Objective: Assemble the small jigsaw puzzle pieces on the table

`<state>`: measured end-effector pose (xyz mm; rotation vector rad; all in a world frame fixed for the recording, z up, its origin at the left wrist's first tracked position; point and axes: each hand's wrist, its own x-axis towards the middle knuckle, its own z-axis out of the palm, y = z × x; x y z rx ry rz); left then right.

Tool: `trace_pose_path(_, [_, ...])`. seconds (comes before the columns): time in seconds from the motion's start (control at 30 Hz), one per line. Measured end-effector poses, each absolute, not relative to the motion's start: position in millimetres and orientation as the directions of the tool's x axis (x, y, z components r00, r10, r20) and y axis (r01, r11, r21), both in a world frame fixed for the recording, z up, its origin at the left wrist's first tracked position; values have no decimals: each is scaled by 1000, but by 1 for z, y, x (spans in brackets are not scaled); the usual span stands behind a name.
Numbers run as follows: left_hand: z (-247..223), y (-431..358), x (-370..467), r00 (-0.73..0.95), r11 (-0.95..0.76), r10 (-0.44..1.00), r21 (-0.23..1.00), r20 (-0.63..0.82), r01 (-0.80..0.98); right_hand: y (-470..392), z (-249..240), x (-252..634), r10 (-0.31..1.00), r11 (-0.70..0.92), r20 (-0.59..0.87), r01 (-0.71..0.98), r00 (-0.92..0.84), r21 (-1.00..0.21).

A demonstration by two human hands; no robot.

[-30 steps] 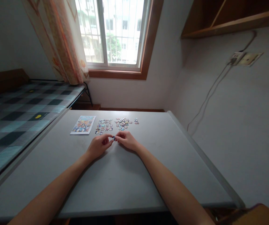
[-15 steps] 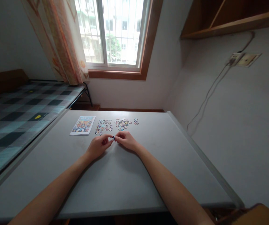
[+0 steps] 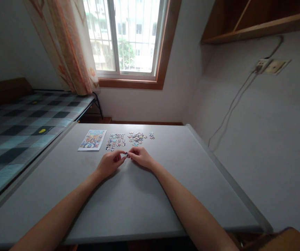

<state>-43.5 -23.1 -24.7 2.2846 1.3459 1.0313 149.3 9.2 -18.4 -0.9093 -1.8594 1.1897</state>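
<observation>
Left hand (image 3: 109, 163) and right hand (image 3: 141, 157) face each other above the counter (image 3: 139, 202), fingertips nearly meeting. Each hand forms a narrow pinch of thumb and forefinger on a small dark puzzle piece (image 3: 126, 154), which is located between them. Whether this is a single unit or several joined cannot be told at this size. Both forearms extend from the near edge of the counter.

Directly beyond the hands, loose puzzle pieces lie in three groups. The left group (image 3: 120, 143) is spread in rough rows, just beyond the left hand. The middle pile (image 3: 137, 138) is denser, its pieces close together and partly overlapping, beyond the right hand. The small right group (image 3: 152, 136) holds only a few pieces, near the pile but apart from it.

A printed picture sheet (image 3: 92, 140) lies flat to the left of the left group, colored artwork facing up, with a white border. Left of the counter stands a bed (image 3: 61, 114) with a checked cover. A window (image 3: 136, 38) is set in the wall beyond the counter.
</observation>
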Motion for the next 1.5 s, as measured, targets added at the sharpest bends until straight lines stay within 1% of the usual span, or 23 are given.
trace_pose_path(0.6, [-23,-24,-43,306,-527,844,573,440,628,8,-15,150,854,328,197,207,-481,-922])
trace_pose_path(0.8, [-22,-24,-42,307,-515,852,573,423,638,8,-16,149,855,336,215,191,-471,-922])
trace_pose_path(1.5, [-22,-24,-42,305,-530,842,575,445,623,7,-15,149,860,313,194,187,-473,-931])
